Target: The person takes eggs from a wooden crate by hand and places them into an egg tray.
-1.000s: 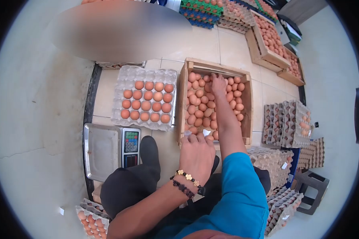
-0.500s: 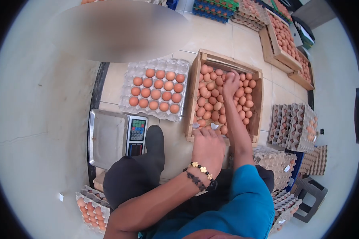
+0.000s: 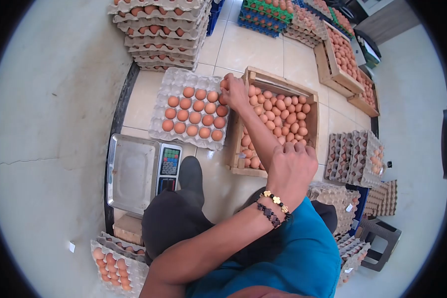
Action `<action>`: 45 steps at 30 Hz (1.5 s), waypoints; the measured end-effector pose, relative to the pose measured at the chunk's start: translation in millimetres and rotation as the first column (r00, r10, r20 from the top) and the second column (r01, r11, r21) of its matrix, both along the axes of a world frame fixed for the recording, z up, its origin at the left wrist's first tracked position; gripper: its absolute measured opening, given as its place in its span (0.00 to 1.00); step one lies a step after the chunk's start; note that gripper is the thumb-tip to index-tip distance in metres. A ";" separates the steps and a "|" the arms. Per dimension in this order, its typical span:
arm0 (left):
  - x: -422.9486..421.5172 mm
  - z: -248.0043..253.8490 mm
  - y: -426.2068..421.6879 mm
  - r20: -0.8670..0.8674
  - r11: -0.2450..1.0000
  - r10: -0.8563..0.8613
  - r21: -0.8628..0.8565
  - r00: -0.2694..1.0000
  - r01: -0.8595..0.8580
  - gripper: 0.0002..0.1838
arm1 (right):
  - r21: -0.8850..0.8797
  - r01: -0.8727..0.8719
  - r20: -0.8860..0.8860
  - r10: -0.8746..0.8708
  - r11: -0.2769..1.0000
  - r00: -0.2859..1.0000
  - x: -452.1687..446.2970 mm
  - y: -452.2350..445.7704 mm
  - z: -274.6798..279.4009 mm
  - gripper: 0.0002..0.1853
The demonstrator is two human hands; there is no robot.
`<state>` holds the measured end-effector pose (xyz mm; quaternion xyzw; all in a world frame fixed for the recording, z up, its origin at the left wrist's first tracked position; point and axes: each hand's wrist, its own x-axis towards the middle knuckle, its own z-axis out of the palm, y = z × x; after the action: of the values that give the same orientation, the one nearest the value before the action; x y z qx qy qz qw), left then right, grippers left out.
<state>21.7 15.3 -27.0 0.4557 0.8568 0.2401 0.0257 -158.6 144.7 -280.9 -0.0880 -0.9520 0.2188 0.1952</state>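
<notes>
My right hand [image 3: 236, 93] is at the top right corner of a grey egg tray [image 3: 160, 126], its fingers closed around a brown egg [image 3: 224, 84]. Several rows of brown eggs [image 3: 194, 117] sit in the tray's cups, with bare cups along the top and left. A wooden crate [image 3: 282, 79] to the tray's right holds many loose brown eggs [image 3: 281, 105]. My left hand [image 3: 294, 163], wearing beaded bracelets, is over the crate's near right corner. Its fingers curl downward, and whatever they hold is hidden under the hand.
A scale [image 3: 134, 171] with a metal pan stands left of my boot [image 3: 190, 176]. Tall stacked egg trays [image 3: 159, 37] rise behind the tray. More filled trays [image 3: 355, 158] and wooden crates [image 3: 340, 57] line the right side. A tray stack [image 3: 116, 265] stands at lower left.
My right hand has moved left from inside the crate to the tray with an egg. My left hand has shifted right along the crate's near side. The view has shifted slightly, showing the tall stack.
</notes>
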 end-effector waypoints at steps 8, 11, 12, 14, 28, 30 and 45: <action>-2.9 4.2 -6.0 0.038 0.998 0.022 -0.065 0.999 -0.019 0.08 | -0.083 0.173 0.127 -0.162 0.981 0.979 -8.0 17.2 13.0 0.15; 1.6 5.5 -5.9 0.046 0.996 0.006 -0.084 0.999 -0.002 0.09 | -0.299 0.272 -0.292 -0.359 0.915 0.886 19.5 43.7 35.7 0.13; 3.3 5.1 -5.7 0.047 0.996 0.000 -0.084 0.999 0.004 0.09 | -0.331 0.306 -0.374 -0.422 0.893 0.826 33.4 52.7 42.6 0.11; 6.7 5.0 -5.5 0.054 0.997 -0.005 -0.076 0.999 0.009 0.09 | -0.403 0.442 -0.237 -0.558 0.801 0.795 62.3 81.0 14.8 0.10; 22.3 -10.5 5.0 0.033 0.983 -0.100 -0.150 0.994 0.104 0.09 | -0.220 0.253 0.157 -0.222 0.942 0.962 121.0 49.3 -74.0 0.16; 19.6 -10.1 5.3 0.061 0.977 -0.118 -0.171 0.991 0.127 0.09 | -0.803 0.247 0.133 -0.240 0.542 0.962 119.6 88.5 -133.0 0.10; -2.1 -13.3 -4.7 0.069 0.973 -0.062 -0.219 0.996 0.075 0.10 | -0.206 0.433 0.155 -0.408 0.878 0.900 30.0 99.3 -96.8 0.27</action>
<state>19.6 10.7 -40.2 0.4717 0.8607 0.1562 0.1109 -128.6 244.0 -377.6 -0.3268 -0.8865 0.2772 0.1748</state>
